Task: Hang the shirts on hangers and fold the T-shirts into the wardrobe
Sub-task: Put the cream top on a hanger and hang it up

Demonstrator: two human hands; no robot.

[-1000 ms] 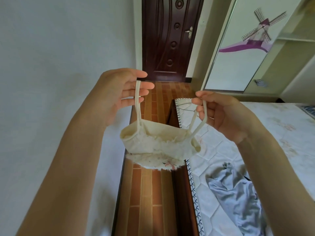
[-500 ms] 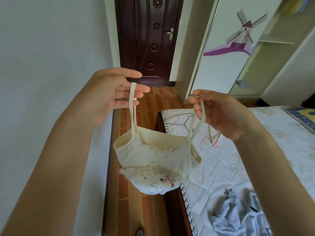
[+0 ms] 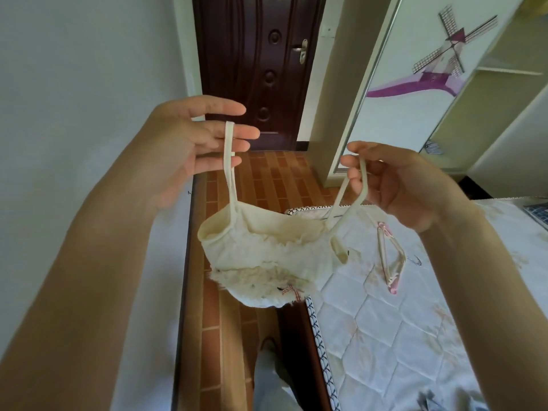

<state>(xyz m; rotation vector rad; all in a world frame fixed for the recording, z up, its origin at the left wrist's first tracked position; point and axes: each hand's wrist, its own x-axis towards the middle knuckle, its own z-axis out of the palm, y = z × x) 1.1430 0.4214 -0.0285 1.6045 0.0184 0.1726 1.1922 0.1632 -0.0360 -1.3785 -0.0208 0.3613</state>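
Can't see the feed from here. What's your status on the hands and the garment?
Left hand open, strap looped over fingers. Right hand hooking other strap. Cream camisole hanging between them, off the bed. Hanger lying on mattress. Nothing in the way.

Top [image 3: 267, 256] hangs between both hands above bed edge [image 3: 314, 321]; hanger [image 3: 388, 262] on bed, right

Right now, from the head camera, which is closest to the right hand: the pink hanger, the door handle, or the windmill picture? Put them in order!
From the right hand:
1. Pink hanger, on the bed just below it.
2. Door handle, on the dark door, up and left.
3. Windmill picture, on the wardrobe door, up and right; close to the handle's rank, hard to call.
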